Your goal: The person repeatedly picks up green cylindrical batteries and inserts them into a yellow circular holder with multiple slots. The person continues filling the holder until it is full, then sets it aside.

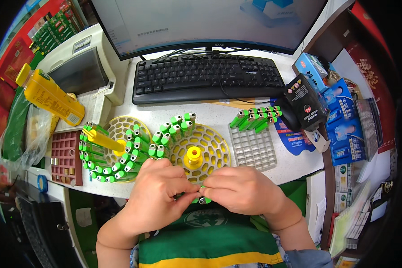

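Note:
My left hand [161,194] and my right hand [241,190] meet at the front rim of the right-hand round yellow rack [219,149]. Their fingertips are pinched close together. A bit of a green lighter [202,189] shows at my right fingertips; what my left fingers grip is hidden. Just below them, another green lighter's metal top [204,201] shows. Several green lighters [176,125] stand in that rack's far left holes, around its yellow hub [193,156]. The left round rack [116,125], with a yellow post [103,139], carries rings of upright green lighters [136,154].
Behind the racks lie a black keyboard [205,78] and a monitor [201,24]. To the right, a grey grid tray [254,149] holds green lighters at its far end, near a black box [304,102]. At left are a red grid tray [67,156] and a yellow bottle [51,96].

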`<control>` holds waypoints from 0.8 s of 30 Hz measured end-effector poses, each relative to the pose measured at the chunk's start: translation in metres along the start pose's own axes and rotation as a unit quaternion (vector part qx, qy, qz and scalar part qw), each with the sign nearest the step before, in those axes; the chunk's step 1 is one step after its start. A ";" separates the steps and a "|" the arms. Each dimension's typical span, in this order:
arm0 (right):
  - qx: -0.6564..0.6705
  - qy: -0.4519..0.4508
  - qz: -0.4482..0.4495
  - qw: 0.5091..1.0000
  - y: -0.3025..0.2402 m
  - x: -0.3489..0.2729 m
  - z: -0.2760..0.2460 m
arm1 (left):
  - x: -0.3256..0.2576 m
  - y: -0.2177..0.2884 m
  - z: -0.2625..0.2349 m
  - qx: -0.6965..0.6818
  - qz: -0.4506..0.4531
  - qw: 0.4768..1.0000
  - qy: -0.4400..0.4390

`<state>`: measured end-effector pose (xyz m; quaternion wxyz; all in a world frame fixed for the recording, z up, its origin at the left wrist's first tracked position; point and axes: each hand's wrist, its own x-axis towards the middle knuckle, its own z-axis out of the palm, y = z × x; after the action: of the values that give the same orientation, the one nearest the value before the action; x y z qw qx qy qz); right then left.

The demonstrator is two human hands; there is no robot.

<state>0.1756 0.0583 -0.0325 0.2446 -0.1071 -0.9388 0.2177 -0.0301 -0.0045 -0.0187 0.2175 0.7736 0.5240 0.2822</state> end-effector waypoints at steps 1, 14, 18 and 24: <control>0.010 -0.007 0.012 1.000 -0.001 0.001 -0.002 | 0.000 0.000 -0.001 0.002 -0.003 1.000 -0.005; 0.042 0.107 0.040 0.993 0.009 -0.027 0.008 | -0.032 -0.013 0.005 0.037 0.048 0.990 0.126; 0.026 0.171 0.091 0.981 -0.002 -0.033 0.025 | -0.042 -0.018 0.008 0.133 0.077 0.982 0.106; -0.048 0.134 0.071 0.987 -0.019 -0.024 0.040 | -0.038 -0.029 0.011 0.156 0.129 0.971 0.125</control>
<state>0.1739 0.0200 -0.0648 0.3467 -0.2127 -0.8970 0.1731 -0.0535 -0.0302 -0.0529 -0.0118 0.8173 0.4809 0.3172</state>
